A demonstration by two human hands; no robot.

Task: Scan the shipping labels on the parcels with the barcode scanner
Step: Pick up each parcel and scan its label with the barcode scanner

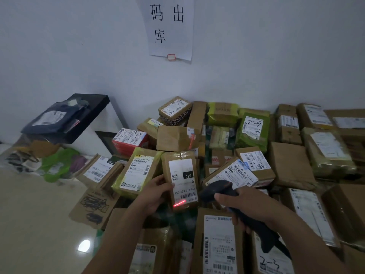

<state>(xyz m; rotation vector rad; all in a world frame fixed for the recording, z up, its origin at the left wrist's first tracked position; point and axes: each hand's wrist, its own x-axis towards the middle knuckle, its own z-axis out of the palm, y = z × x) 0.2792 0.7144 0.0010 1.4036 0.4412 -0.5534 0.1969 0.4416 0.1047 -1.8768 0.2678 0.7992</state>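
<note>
The person's two forearms [122,230] are bare, as are the left hand [156,192] and right hand [243,202]

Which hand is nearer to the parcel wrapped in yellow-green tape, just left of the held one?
Left. The left hand grips the brown parcel right beside the yellow-green parcel; the right hand holds the scanner beyond the brown parcel.

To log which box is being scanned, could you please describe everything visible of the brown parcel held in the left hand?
The brown parcel is a small cardboard box under glossy tape, held label-up amid other parcels. Its white label carries a QR code, a black 010 block and a barcode at the near end. The left hand grips its left edge; a red scan line falls just below the barcode.
</note>
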